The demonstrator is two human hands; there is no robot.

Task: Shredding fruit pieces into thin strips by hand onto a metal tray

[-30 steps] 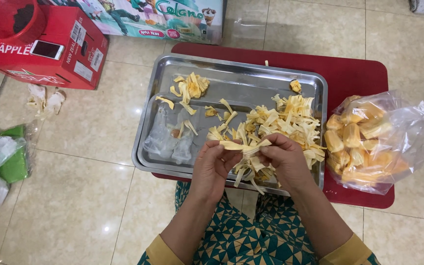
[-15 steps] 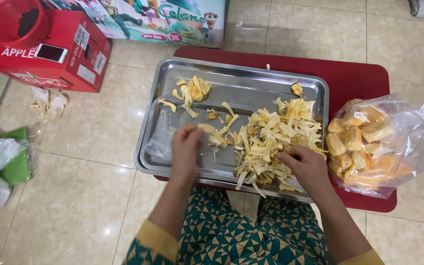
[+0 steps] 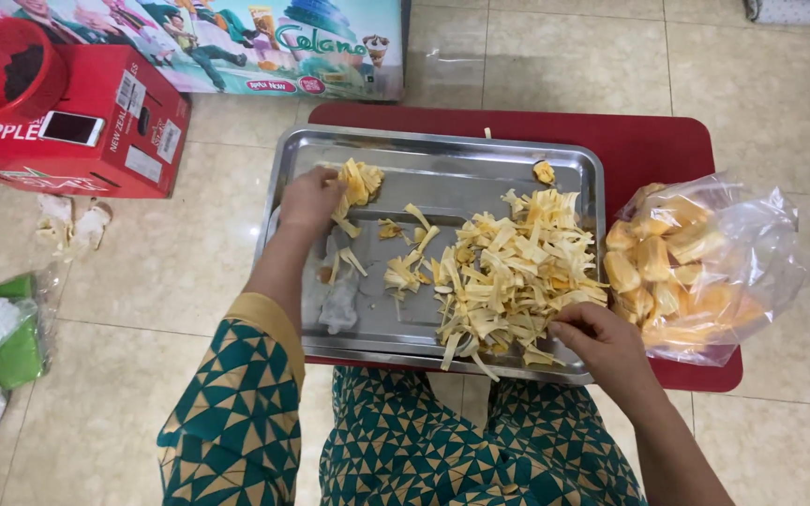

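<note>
— What's the floor?
— Glossy beige floor tiles (image 3: 142,281) with pale reflections.
— Furniture?
— A low red table (image 3: 649,150) centre-right; a red cardboard box (image 3: 96,141) far left.

Evenly lit from above by soft, diffuse indoor light; bright throughout, no dim corners. Soft sheen on the steel tray (image 3: 442,155) and pale reflections on the glossy floor tiles (image 3: 564,56). White glints on the clear plastic bag (image 3: 742,234). Only faint, short shadows beneath the tray and under the left hand (image 3: 309,199). Sharp focus across the centre; slight softness and mild wide-angle bending toward the edges.
</note>
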